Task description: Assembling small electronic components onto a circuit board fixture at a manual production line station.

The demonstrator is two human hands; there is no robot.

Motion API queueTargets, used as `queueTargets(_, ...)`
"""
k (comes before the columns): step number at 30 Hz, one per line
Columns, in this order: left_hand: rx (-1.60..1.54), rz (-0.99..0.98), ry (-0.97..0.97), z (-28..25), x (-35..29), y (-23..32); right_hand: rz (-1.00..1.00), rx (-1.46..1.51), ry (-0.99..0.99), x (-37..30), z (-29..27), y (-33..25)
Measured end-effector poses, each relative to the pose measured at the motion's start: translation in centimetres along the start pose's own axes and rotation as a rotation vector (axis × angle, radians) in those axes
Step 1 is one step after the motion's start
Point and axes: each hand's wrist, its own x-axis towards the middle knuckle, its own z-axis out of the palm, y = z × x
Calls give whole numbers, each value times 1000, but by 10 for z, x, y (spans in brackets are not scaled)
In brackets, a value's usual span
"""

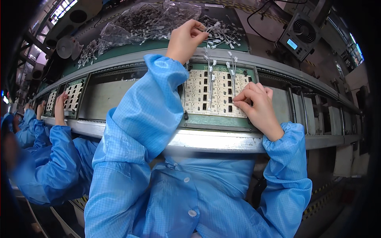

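Observation:
My left hand [186, 39] is raised beyond the board panel, thumb and forefinger pinched on a short wire lead with a white plug [216, 26]. Under my right hand [256, 106] lies the right side of a panel of cream circuit boards [218, 91], where the fingertips are closed together. What they pinch is too small to make out. A green fixture [218, 121] frames the panel. Wire leads [233, 73] with white plugs stand along the board rows near the right fingertips, and further leads [210, 75] lie across the panel's middle. Black sockets line the boards.
A large heap of wire leads [147, 22], partly in clear plastic, lies on the green surface beyond the metal rail [214, 139]. A fan unit [301, 33] with a lit display stands at far right. At left, co-workers in blue sleeves handle another board panel [73, 95].

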Motion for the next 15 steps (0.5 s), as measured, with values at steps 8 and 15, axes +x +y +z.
queueTargets(8, -279, -96, -130, -10, 2, 0, -84, -87, 36, 3, -4, -4)
queueTargets(15, -192, 4, -111, -15, -30, 47, -278, -205, -7, -3, -17, -8)
